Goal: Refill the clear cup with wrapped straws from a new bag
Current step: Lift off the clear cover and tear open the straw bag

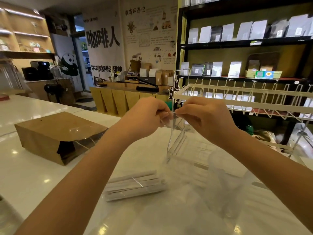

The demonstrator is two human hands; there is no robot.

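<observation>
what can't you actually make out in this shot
All head view:
- What the left hand and right hand pinch: transparent film, hidden by fingers.
- Clear cup: blurred, its contents unreadable.
- Wrapped straws: motion blur, count unclear.
- Brown paper bag: the dark opening hides its inside.
- Wall poster: small print too tiny.

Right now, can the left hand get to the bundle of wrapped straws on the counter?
Probably yes, once it lets go. The left hand and right hand both pinch a clear plastic bag. The bundle of wrapped straws lies uncovered on the white counter below, nothing between.
</observation>
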